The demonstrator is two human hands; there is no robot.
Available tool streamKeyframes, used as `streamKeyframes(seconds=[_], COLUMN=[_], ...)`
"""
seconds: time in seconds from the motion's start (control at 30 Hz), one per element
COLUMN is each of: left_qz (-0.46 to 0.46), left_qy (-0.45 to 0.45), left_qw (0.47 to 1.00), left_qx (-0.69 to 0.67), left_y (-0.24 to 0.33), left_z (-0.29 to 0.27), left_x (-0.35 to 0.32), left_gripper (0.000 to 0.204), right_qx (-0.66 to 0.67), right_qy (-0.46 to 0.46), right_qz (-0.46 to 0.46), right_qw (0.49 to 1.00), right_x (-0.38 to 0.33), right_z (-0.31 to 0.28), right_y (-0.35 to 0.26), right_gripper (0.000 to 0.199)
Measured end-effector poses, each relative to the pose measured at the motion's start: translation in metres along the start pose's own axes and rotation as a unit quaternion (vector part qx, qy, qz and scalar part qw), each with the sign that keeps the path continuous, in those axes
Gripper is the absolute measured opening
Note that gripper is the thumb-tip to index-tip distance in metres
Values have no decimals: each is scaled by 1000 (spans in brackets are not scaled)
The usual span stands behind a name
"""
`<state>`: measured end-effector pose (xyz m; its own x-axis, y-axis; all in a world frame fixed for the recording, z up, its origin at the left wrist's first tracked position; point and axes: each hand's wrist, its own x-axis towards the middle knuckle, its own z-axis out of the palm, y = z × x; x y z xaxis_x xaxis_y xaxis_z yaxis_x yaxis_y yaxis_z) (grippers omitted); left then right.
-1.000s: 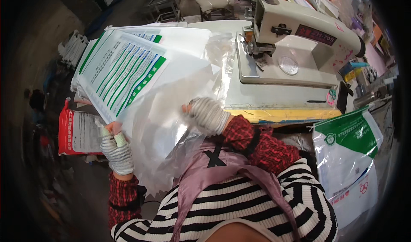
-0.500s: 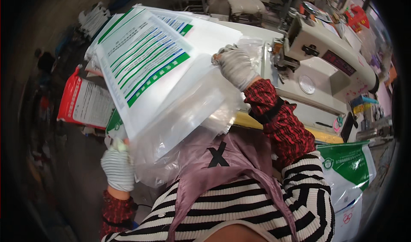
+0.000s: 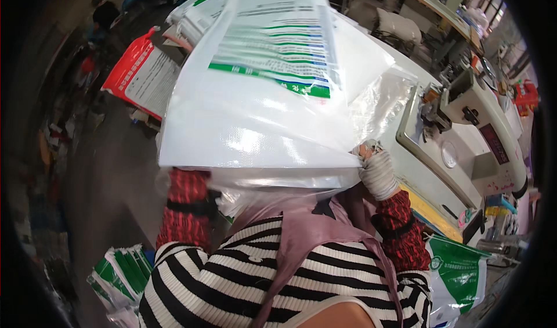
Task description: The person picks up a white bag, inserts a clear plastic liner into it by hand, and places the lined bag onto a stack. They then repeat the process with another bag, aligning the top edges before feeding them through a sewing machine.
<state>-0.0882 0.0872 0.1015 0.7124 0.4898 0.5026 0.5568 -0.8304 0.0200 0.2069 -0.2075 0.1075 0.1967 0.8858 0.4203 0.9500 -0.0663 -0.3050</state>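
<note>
The surface [image 3: 406,165] runs diagonally, and a broad white sack [image 3: 249,125] covers its left part, overhanging the near edge toward the person's body. A printed panel lies toward the sack's far end: green and blue lines between rows of dark print, closed by a green band with pale characters; much of it is blurred. More white sacks [image 3: 203,11] lie underneath, perhaps stacked there to be within reach.

The sewing machine [image 3: 490,110] stands at the right end of the surface, a dark label panel on its arm. Below the near right corner hangs a green-and-white bag [image 3: 458,278] with a round emblem and small pale lettering. Beyond the left edge sits a red-and-white bag [image 3: 145,78], its pale panel filled with fine dark print. Crinkled clear film [image 3: 383,98] lies between sack and machine.

The right hand [image 3: 377,168], in a pale knitted covering, is clenched on the sack's near right corner, probably to keep that edge taut. The left hand is hidden behind the sack's near left part, so its grip cannot be told. Smallest is a clear round disc [image 3: 448,154] on the machine's base.
</note>
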Motion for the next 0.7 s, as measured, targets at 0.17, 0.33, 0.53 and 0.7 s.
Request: streamKeyframes(seconds=[0.17, 0.33, 0.53, 0.7], left_qz=[-145, -246, -398, -360], left_qy=[69, 131, 119, 151], left_qw=[977, 914, 833, 729], left_qx=[-138, -296, -366, -562], left_y=[7, 37, 18, -19], left_z=[-42, -93, -100, -71], left_x=[37, -7, 14, 11], left_gripper=[35, 38, 42, 27], right_qx=[-190, -105, -90, -94], right_qy=[-85, 15, 29, 39], right_qz=[46, -29, -21, -5], right_qw=[977, 994, 995, 995], right_x=[16, 30, 14, 11], right_z=[42, 19, 12, 15], right_y=[-5, -12, -9, -8], right_gripper=[12, 10, 9, 10])
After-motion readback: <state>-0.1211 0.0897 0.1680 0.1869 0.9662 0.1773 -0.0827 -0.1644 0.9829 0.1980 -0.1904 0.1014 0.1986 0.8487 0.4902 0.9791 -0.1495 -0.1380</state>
